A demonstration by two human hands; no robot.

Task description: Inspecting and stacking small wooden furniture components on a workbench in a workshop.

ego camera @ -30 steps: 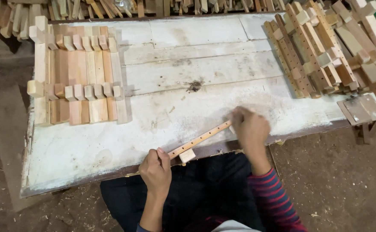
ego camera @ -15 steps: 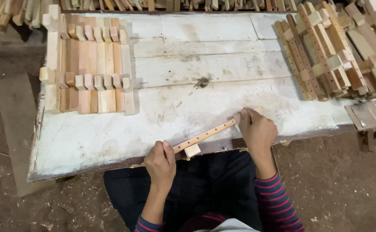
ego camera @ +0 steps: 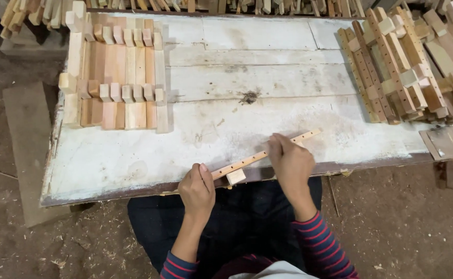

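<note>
Your hands on the drilled wooden strip (ego camera: 260, 156)
Your left hand (ego camera: 196, 190) grips its near end; right hand (ego camera: 290, 164) fingers press its middle onto the counter (ego camera: 268, 57).

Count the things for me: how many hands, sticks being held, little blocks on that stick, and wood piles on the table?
Hands: 2, the left hand and right hand
Held stick: 1
Block on it: 1
Wood piles: 2, the neat rows and loose heap
Total: 6
</note>
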